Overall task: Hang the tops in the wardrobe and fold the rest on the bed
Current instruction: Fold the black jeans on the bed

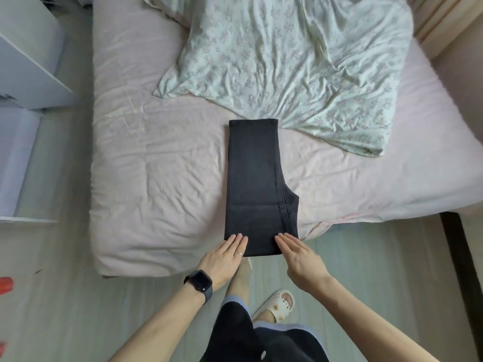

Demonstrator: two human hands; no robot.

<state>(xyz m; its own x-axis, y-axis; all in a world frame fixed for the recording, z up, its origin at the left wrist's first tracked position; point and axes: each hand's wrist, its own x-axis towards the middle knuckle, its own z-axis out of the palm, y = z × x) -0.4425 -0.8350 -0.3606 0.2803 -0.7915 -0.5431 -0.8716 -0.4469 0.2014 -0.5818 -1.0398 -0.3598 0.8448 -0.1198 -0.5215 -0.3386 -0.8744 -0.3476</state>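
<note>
Bed (pixel 156 165): covered by a creased pink sheet (pixel 392 178). Trousers (pixel 252 184): dark, folded into one long strip, lying flat at centre, near end at the bed's near edge. Quilt (pixel 300 61): pale floral, crumpled across the far half, touching the trousers' far end.

Pale-green floral quilt (pixel 295 61) lies crumpled across the far right part of the bed (pixel 156 152), one corner trailing near the right edge. Down on the grey floor (pixel 78 317), my white slipper (pixel 278 305) sits just off the near edge; a red thing (pixel 5 284) pokes in far left.
</note>
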